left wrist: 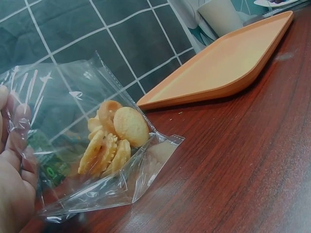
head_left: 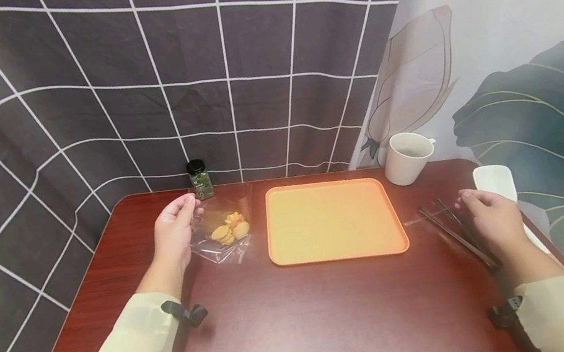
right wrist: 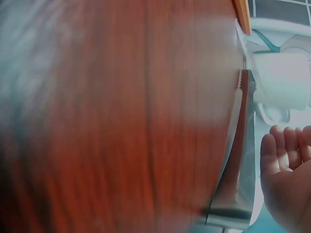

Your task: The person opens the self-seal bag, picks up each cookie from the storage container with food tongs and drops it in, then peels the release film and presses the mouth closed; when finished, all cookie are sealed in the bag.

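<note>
My left hand [head_left: 172, 230] pinches the top edge of a clear plastic bag [left wrist: 63, 102] with several yellow-brown cookies [left wrist: 131, 127] inside. The bag hangs over the left part of the table, its lower corner close to the wood. On the right, my right hand [head_left: 494, 220] hovers beside a pair of metal tongs [head_left: 460, 238], its fingers loosely bent; nothing shows in them in the right wrist view. A thin clear strip [head_left: 414, 220] lies by the tongs' tips. Between the hands, an orange tray [head_left: 335, 220] lies flat on the table.
Behind the bag stands a small black-lidded jar [head_left: 200, 181] with green contents. A white mug [head_left: 407, 159] is at the tray's far right corner. One white dish [head_left: 495, 179] sits at the table's right edge. Dark checked cloth [head_left: 259, 48] hangs behind the brown table [head_left: 313, 321].
</note>
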A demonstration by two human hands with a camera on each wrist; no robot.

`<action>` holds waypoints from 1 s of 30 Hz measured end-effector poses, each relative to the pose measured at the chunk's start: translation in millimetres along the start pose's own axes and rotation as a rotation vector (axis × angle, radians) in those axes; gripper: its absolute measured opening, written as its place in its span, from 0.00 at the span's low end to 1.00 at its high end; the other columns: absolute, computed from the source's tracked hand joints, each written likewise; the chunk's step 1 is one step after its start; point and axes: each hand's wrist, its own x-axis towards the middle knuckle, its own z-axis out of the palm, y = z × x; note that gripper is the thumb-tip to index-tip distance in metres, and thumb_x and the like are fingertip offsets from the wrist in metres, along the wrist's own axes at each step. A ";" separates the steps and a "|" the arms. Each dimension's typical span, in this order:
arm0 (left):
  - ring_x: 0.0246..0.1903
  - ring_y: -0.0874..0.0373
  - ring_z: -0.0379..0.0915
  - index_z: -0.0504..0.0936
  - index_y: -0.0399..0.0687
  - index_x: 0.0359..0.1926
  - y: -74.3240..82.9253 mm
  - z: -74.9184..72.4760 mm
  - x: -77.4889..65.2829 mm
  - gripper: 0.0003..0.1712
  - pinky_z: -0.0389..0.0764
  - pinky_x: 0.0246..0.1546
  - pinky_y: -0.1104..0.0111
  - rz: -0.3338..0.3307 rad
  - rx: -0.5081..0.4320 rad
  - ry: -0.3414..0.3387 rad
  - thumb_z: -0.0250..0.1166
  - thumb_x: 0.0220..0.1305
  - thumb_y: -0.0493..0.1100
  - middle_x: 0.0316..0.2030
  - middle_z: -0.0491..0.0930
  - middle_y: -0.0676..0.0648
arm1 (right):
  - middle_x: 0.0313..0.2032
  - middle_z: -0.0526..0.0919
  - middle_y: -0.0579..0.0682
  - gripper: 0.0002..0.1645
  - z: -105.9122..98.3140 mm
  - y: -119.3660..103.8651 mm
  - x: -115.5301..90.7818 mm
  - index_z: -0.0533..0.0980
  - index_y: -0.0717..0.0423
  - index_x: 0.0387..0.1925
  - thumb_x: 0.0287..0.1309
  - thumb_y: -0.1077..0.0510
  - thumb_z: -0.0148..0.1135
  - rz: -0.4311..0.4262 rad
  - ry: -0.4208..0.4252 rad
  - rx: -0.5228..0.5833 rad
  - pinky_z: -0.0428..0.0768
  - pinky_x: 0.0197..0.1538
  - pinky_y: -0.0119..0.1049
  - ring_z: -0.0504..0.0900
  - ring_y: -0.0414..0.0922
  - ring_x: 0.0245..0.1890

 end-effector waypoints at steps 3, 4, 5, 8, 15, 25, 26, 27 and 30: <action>0.34 0.67 0.85 0.85 0.57 0.45 0.2 -1.0 -0.3 0.03 0.83 0.36 0.73 0.000 -0.012 0.003 0.65 0.78 0.46 0.37 0.88 0.56 | 0.69 0.80 0.62 0.43 -1.1 2.2 -0.3 0.72 0.56 0.76 0.80 0.30 0.40 -0.004 -0.002 0.003 0.75 0.73 0.63 0.75 0.59 0.73; 0.34 0.66 0.85 0.85 0.57 0.45 0.2 -1.0 -0.3 0.03 0.83 0.36 0.73 0.002 -0.015 0.003 0.65 0.78 0.46 0.37 0.89 0.55 | 0.71 0.78 0.64 0.44 -1.6 2.6 -0.6 0.71 0.56 0.76 0.80 0.30 0.40 -0.001 -0.003 0.007 0.74 0.73 0.64 0.73 0.62 0.75; 0.34 0.67 0.85 0.86 0.57 0.45 0.2 -0.9 -0.4 0.03 0.83 0.36 0.73 0.003 -0.015 0.004 0.65 0.78 0.46 0.37 0.89 0.55 | 0.71 0.78 0.63 0.44 -2.3 3.2 -0.4 0.71 0.56 0.76 0.80 0.29 0.41 0.007 -0.002 0.014 0.74 0.73 0.64 0.72 0.62 0.75; 0.34 0.67 0.85 0.85 0.57 0.45 0.2 -0.8 -0.5 0.03 0.83 0.36 0.73 0.009 -0.011 0.005 0.65 0.79 0.46 0.37 0.89 0.56 | 0.67 0.82 0.59 0.43 -3.8 3.2 0.1 0.72 0.54 0.76 0.79 0.29 0.43 0.021 0.008 0.016 0.81 0.67 0.54 0.79 0.55 0.67; 0.35 0.66 0.85 0.84 0.57 0.46 1.0 1.1 -1.3 0.03 0.82 0.36 0.73 0.008 0.005 0.002 0.64 0.79 0.46 0.35 0.88 0.59 | 0.65 0.84 0.58 0.41 -5.4 -0.4 0.8 0.73 0.53 0.75 0.79 0.30 0.45 0.023 0.021 -0.002 0.85 0.51 0.35 0.83 0.37 0.49; 0.36 0.67 0.85 0.84 0.57 0.46 2.1 1.6 -2.0 0.03 0.83 0.37 0.73 0.007 0.009 0.004 0.64 0.79 0.45 0.35 0.88 0.61 | 0.55 0.88 0.51 0.41 -13.7 6.6 2.9 0.70 0.55 0.77 0.79 0.32 0.45 0.054 0.027 0.003 0.85 0.52 0.40 0.83 0.43 0.51; 0.35 0.67 0.85 0.84 0.56 0.47 1.9 1.4 -1.7 0.03 0.83 0.37 0.73 0.005 0.008 0.005 0.64 0.79 0.45 0.35 0.88 0.60 | 0.48 0.89 0.44 0.40 -15.5 7.0 3.1 0.71 0.56 0.76 0.79 0.34 0.47 0.054 0.032 0.017 0.84 0.48 0.34 0.82 0.38 0.46; 0.35 0.67 0.85 0.84 0.54 0.48 1.7 1.5 -1.4 0.04 0.83 0.37 0.73 0.006 0.009 0.005 0.64 0.79 0.45 0.35 0.88 0.60 | 0.41 0.88 0.37 0.39 -17.1 6.9 3.1 0.72 0.57 0.76 0.79 0.35 0.48 0.053 0.038 0.033 0.81 0.43 0.29 0.80 0.33 0.42; 0.34 0.67 0.84 0.83 0.49 0.51 1.2 1.5 -1.0 0.07 0.82 0.36 0.73 0.006 0.007 0.008 0.64 0.79 0.45 0.36 0.88 0.58 | 0.28 0.78 0.22 0.40 -20.1 4.2 1.5 0.73 0.58 0.74 0.78 0.35 0.51 0.060 0.050 0.082 0.78 0.36 0.22 0.77 0.28 0.36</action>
